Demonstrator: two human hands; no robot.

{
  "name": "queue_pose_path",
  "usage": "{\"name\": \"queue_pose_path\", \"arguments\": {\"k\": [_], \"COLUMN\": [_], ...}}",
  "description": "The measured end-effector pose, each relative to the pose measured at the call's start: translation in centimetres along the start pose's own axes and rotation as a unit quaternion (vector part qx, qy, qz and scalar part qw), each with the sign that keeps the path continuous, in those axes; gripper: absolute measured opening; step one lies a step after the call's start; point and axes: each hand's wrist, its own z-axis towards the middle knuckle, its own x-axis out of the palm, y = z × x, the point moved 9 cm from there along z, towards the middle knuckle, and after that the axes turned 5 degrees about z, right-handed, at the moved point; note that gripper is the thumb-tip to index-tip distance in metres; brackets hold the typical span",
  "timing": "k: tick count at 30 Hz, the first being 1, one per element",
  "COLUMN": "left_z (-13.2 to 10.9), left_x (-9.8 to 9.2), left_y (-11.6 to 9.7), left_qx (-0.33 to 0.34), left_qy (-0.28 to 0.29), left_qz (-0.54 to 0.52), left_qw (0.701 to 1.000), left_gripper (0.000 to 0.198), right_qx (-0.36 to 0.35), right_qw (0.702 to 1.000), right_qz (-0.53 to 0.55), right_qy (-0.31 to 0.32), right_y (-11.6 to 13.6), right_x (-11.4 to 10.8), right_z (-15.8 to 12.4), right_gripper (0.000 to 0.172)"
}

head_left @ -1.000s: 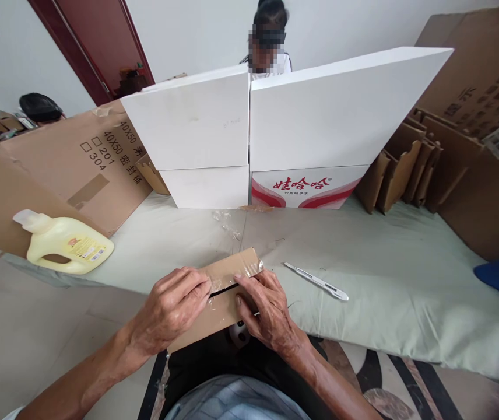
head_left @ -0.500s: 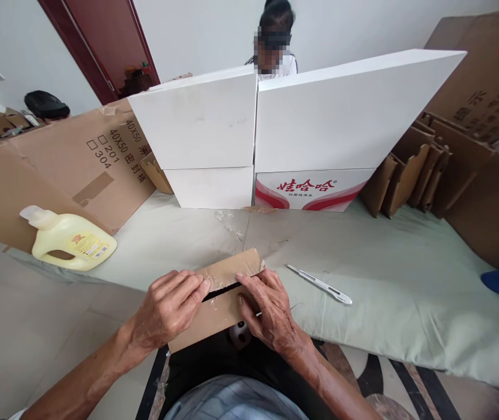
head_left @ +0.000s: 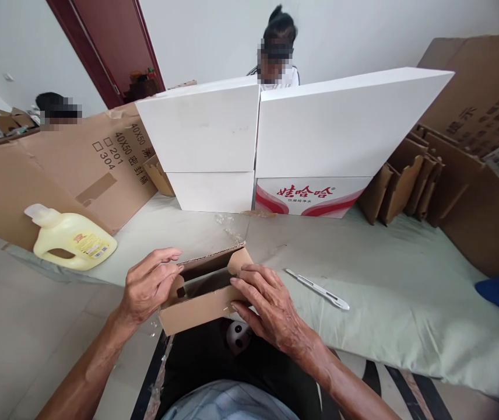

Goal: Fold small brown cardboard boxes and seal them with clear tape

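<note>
A small brown cardboard box (head_left: 206, 309) rests over my lap at the bed's front edge, its top standing open with the end flaps partly turned up. Something dark and greyish shows inside, but I cannot make it out. My right hand (head_left: 269, 300) grips the front wall and right end, fingers over the rim and thumb on the outside. At the left end is my left hand (head_left: 151, 286), its fingers apart and the tips by the back left rim. To the right of the box a white craft knife (head_left: 317, 289) lies on the green sheet.
White cartons (head_left: 214, 134) with raised flaps stand behind, a person (head_left: 278, 41) beyond them. A yellow detergent bottle (head_left: 77, 240) lies at left before a large brown carton (head_left: 101, 169). Folded cardboard (head_left: 402, 181) leans at right. Scraps of clear tape (head_left: 227, 224) lie on the sheet (head_left: 385, 280).
The box's top flaps, closed down with only a narrow slit before, have come open and the inside shows. My left hand has moved left off the top, and the right hand has shifted along the rim.
</note>
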Motion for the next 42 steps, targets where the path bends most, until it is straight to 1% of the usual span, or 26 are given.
{"name": "queue_pose_path", "arguments": {"k": [1, 3, 4, 5, 7, 9, 12, 13, 15, 17, 18, 19, 21, 23, 25, 27, 30, 32, 34, 35, 37, 40, 42], "left_z": [-0.5, -1.6, -2.2, -2.9, -4.1, -4.8, -4.8, -4.5, -3.7, -3.0, -2.8, -2.6, -2.2, -2.0, -2.1, -2.4, -3.4, -4.4, -5.6, -6.2, -7.2, -7.6, -7.4], "left_x": [0.0, 0.2, 0.4, 0.8, 1.6, 2.4, 3.1, 3.3, 3.7, 4.3, 4.5, 4.8, 4.9, 4.6, 4.0, 3.3, 2.8, 3.3, 4.2, 4.6, 5.2, 5.4, 5.3], "left_y": [0.4, 1.5, 2.2, 2.9, 3.8, 4.0, 3.8, 3.5, 2.9, 2.3, 2.0, 1.8, 1.6, 1.7, 2.3, 3.3, 5.0, 5.8, 6.2, 6.4, 6.7, 7.1, 7.6], "left_qx": [-0.021, -0.086, -0.127, -0.169, -0.234, -0.263, -0.255, -0.243, -0.211, -0.184, -0.176, -0.173, -0.171, -0.167, -0.164, -0.173, -0.211, -0.242, -0.279, -0.297, -0.323, -0.323, -0.325], "left_qy": [0.004, 0.030, 0.053, 0.084, 0.147, 0.202, 0.261, 0.275, 0.295, 0.313, 0.322, 0.331, 0.335, 0.322, 0.303, 0.277, 0.227, 0.211, 0.209, 0.206, 0.184, 0.116, 0.062], "left_qz": [0.012, 0.020, 0.012, -0.002, -0.034, -0.055, -0.052, -0.043, -0.020, -0.003, -0.001, -0.003, -0.024, -0.062, -0.110, -0.171, -0.254, -0.261, -0.222, -0.198, -0.165, -0.156, -0.151], "left_qw": [1.000, 0.996, 0.990, 0.982, 0.960, 0.942, 0.930, 0.929, 0.932, 0.932, 0.930, 0.928, 0.926, 0.930, 0.932, 0.929, 0.916, 0.910, 0.910, 0.911, 0.914, 0.926, 0.932], "left_gripper": [0.022, 0.017, 0.015, 0.017, 0.032, 0.044, 0.051, 0.051, 0.053, 0.053, 0.051, 0.048, 0.038, 0.030, 0.030, 0.044, 0.076, 0.094, 0.108, 0.111, 0.112, 0.106, 0.104], "right_qx": [-0.001, -0.006, -0.011, -0.017, -0.030, -0.043, -0.052, -0.047, -0.025, -0.009, -0.011, -0.017, -0.036, -0.054, -0.060, -0.046, 0.004, 0.031, 0.044, 0.047, 0.049, 0.042, 0.056], "right_qw": [1.000, 0.999, 0.999, 0.999, 0.996, 0.989, 0.970, 0.961, 0.941, 0.924, 0.920, 0.920, 0.927, 0.942, 0.961, 0.975, 0.988, 0.994, 0.996, 0.997, 0.998, 0.999, 0.997], "right_qz": [-0.013, -0.033, -0.034, -0.028, -0.007, 0.000, -0.013, -0.018, -0.029, -0.046, -0.059, -0.074, -0.104, -0.119, -0.122, -0.126, -0.105, -0.074, -0.052, -0.045, -0.028, 0.009, 0.038], "right_qy": [0.005, 0.012, 0.021, 0.036, 0.080, 0.138, 0.237, 0.273, 0.336, 0.379, 0.387, 0.384, 0.359, 0.308, 0.242, 0.178, 0.111, 0.080, 0.060, 0.052, 0.035, -0.004, -0.029], "right_y": [0.2, 0.9, 1.3, 1.7, 2.4, 2.7, 2.2, 1.8, 1.0, 0.5, 0.5, 0.6, 0.9, 0.8, 0.3, -0.8, -3.0, -4.0, -4.5, -4.7, -5.0, -5.5, -6.4], "right_x": [-0.3, -1.0, -1.2, -1.4, -1.3, -0.9, 0.1, 0.6, 1.3, 1.9, 2.1, 2.2, 2.0, 1.3, 0.0, -1.5, -3.3, -3.8, -3.9, -3.9, -4.0, -4.8, -5.3], "right_z": [0.1, 0.4, 0.6, 0.8, 1.2, 1.9, 3.0, 3.3, 3.5, 3.5, 3.4, 3.4, 3.3, 3.2, 3.2, 3.2, 2.9, 2.7, 2.5, 2.5, 2.6, 2.5, 2.2], "right_gripper": [0.027, 0.023, 0.022, 0.019, 0.013, 0.013, 0.010, 0.009, 0.012, 0.017, 0.018, 0.018, 0.018, 0.021, 0.026, 0.029, 0.030, 0.033, 0.033, 0.033, 0.032, 0.032, 0.032]}}
